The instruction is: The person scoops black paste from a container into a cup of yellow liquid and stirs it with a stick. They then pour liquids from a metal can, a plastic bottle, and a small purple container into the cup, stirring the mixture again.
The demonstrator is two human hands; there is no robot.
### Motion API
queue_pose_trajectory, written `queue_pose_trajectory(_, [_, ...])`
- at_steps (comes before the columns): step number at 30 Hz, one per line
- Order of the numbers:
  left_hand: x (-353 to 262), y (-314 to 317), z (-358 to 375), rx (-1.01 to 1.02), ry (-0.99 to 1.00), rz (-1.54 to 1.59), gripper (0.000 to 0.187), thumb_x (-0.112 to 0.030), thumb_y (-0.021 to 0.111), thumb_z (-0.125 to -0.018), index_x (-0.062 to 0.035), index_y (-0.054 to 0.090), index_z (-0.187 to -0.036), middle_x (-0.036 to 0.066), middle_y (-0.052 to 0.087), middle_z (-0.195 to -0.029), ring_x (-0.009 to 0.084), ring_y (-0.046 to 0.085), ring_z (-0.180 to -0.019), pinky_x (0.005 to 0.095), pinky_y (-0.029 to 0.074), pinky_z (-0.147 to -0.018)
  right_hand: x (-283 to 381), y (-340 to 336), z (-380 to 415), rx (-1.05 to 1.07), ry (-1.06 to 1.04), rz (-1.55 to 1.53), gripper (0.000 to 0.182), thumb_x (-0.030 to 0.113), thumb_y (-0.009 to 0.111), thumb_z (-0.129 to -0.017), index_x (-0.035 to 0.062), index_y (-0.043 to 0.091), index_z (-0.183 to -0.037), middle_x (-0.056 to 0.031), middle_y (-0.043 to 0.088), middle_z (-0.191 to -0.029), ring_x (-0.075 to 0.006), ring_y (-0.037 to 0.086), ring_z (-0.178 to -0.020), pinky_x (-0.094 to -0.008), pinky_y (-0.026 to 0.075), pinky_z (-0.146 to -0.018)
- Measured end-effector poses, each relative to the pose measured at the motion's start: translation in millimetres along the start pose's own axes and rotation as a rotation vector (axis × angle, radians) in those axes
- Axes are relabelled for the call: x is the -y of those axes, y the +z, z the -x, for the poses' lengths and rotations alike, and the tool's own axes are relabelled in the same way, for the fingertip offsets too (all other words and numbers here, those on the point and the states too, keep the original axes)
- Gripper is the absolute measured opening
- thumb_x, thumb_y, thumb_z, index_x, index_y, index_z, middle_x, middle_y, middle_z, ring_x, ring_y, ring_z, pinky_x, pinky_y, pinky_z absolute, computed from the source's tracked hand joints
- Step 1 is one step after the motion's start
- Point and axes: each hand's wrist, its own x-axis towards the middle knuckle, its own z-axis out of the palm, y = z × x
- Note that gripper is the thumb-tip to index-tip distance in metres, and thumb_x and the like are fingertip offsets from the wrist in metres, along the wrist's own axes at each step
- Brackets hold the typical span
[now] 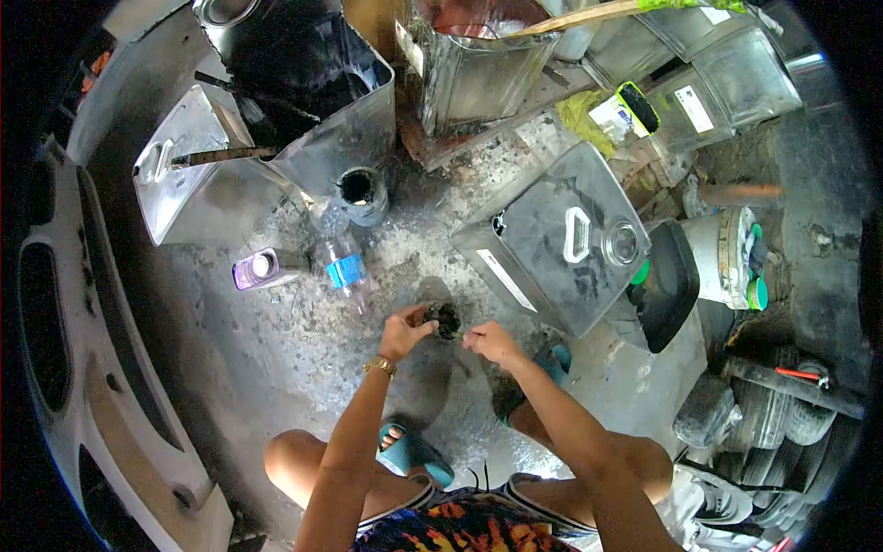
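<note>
Just above the floor, my left hand (405,333) is closed around the side of a small black-stained cup (446,318), its open mouth facing up and dark inside. My right hand (492,343) is pinched at the cup's right edge. A short, thin end shows at those fingertips, too small to name. Beyond the left hand, a clear plastic bottle with a blue label (345,270) lies on the floor. A bottle with a purple label and pale cap (262,268) is to its left. Behind them stands a black-smeared tin (361,191).
A large closed metal can (575,235) stands to the right, beside a black tub (673,290) and a white bucket (722,258). Cut-open tins (322,138) stand at the back left. A car bumper (138,386) borders the left side. Tyres (763,414) are stacked at right.
</note>
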Motion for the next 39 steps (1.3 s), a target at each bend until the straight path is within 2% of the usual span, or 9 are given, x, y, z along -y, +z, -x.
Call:
queue_pose_trajectory(1, [1,-1,-2,-0.002,0.004,0.001,0.063,-0.033,0.085,-0.069,0.0001,0.063,-0.118,0.010,0.067,-0.089,0.0166,0.062,-0.081,0.0304,0.052,-0.075,1,-3,-3,-0.004,0.112,-0.345,0.016,0.014,0.059,-0.084,0.0019,0.068,-0.090,-0.0206,0.067,-0.079,-0.0356,0.064,-0.073,-0.0422,0.049,-0.067])
queue_pose_trajectory(2, [3,-2,-1,0.000,-0.030,0.052,0.060,-0.030,0.085,-0.070,0.0014,0.063,-0.117,0.008,0.067,-0.086,0.0142,0.061,-0.078,0.0290,0.052,-0.073,3,-5,-8,-0.004,0.109,-0.345,0.016,0.014,0.059,-0.084,0.0019,0.068,-0.090,-0.0206,0.067,-0.079,-0.0356,0.064,-0.073,-0.0422,0.049,-0.067])
queue_pose_trajectory(4, [-2,-6,1,0.004,-0.066,0.093,0.058,-0.027,0.084,-0.071,0.0026,0.063,-0.116,0.005,0.066,-0.082,0.0119,0.059,-0.075,0.0276,0.051,-0.071,8,-6,-16,-0.255,-0.281,0.023,0.014,0.016,0.061,-0.084,0.0031,0.066,-0.088,-0.0200,0.067,-0.078,-0.0347,0.065,-0.072,-0.0439,0.050,-0.065])
queue_pose_trajectory(10, [-59,-23,9,-0.038,-0.072,0.018,0.049,-0.017,0.080,-0.076,0.0046,0.062,-0.116,0.004,0.067,-0.089,0.0094,0.059,-0.080,0.0259,0.051,-0.070,65,-34,53,-0.297,-0.430,0.694,0.009,0.008,0.054,-0.083,0.0031,0.062,-0.083,-0.0188,0.066,-0.077,-0.0367,0.066,-0.073,-0.0479,0.052,-0.064])
queue_pose_trajectory(16, [-129,-45,33,0.049,-0.044,0.237,0.047,-0.013,0.079,-0.078,0.0037,0.061,-0.117,0.002,0.066,-0.091,0.0080,0.058,-0.081,0.0237,0.050,-0.073,120,-52,70,-0.463,-0.660,0.459,0.008,0.008,0.053,-0.084,0.0034,0.059,-0.084,-0.0179,0.065,-0.071,-0.0351,0.066,-0.069,-0.0460,0.052,-0.060])
queue_pose_trajectory(20, [-154,-54,40,0.049,0.036,0.131,0.044,-0.009,0.077,-0.079,0.0022,0.061,-0.118,0.003,0.067,-0.095,0.0078,0.059,-0.083,0.0234,0.050,-0.074,117,-62,101,-0.435,-0.537,0.484,0.009,0.011,0.055,-0.084,0.0019,0.057,-0.084,-0.0170,0.063,-0.065,-0.0353,0.065,-0.064,-0.0460,0.052,-0.059])
queue_pose_trajectory(25, [-162,-40,46,0.046,0.055,0.141,0.045,-0.009,0.075,-0.080,0.0035,0.059,-0.120,0.005,0.068,-0.096,0.0083,0.060,-0.083,0.0230,0.050,-0.075,138,-71,111,-0.450,-0.562,0.514,0.014,0.005,0.052,-0.084,-0.0005,0.057,-0.095,-0.0198,0.066,-0.082,-0.0348,0.067,-0.075,-0.0456,0.053,-0.063])
queue_pose_trajectory(35, [-169,-38,48,-0.047,0.105,0.132,0.047,-0.014,0.076,-0.079,0.0042,0.060,-0.119,0.006,0.069,-0.093,0.0096,0.062,-0.082,0.0241,0.051,-0.076,132,-91,106,-0.464,-0.593,0.654,0.013,0.004,0.056,-0.081,-0.0005,0.060,-0.093,-0.0180,0.066,-0.076,-0.0330,0.067,-0.072,-0.0428,0.054,-0.061])
queue_pose_trajectory(39, [-164,-42,45,-0.094,0.074,0.089,0.047,-0.014,0.077,-0.078,0.0049,0.060,-0.118,0.006,0.069,-0.093,0.0090,0.062,-0.082,0.0243,0.051,-0.076,128,-72,125,-0.361,-0.425,0.716,0.009,0.007,0.054,-0.085,0.0014,0.060,-0.089,-0.0167,0.065,-0.072,-0.0334,0.066,-0.065,-0.0457,0.053,-0.059])
